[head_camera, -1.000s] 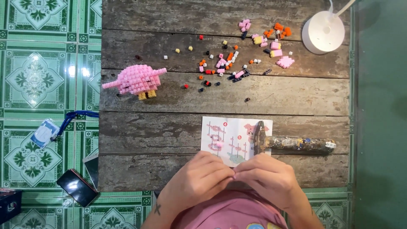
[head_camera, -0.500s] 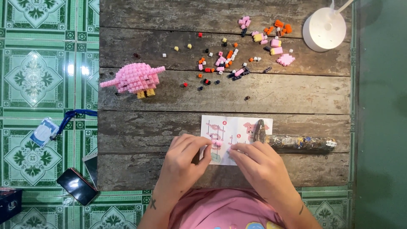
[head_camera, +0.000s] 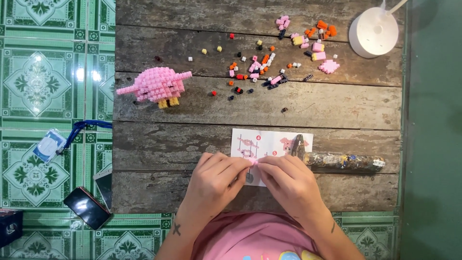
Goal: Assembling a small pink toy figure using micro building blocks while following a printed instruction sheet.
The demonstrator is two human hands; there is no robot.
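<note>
My left hand (head_camera: 214, 180) and my right hand (head_camera: 288, 183) meet fingertip to fingertip over a white instruction sheet (head_camera: 269, 144) near the front of the wooden table (head_camera: 337, 106). Between the fingertips they pinch a small pink block piece (head_camera: 254, 162); most of it is hidden by my fingers. A finished pink block bird (head_camera: 156, 85) with orange feet stands at the left of the table. Several loose small blocks (head_camera: 260, 65) in pink, orange, black, yellow and white lie scattered at the back.
A hammer (head_camera: 337, 160) lies across the right edge of the sheet. A round white lamp base (head_camera: 374, 32) stands at the back right. On the tiled floor at left lie a dark phone (head_camera: 86, 208) and a badge on a blue lanyard (head_camera: 50, 144).
Both hands have moved forward from the table's front edge onto the sheet, and their fingertips have closed in together on the small pink piece.
</note>
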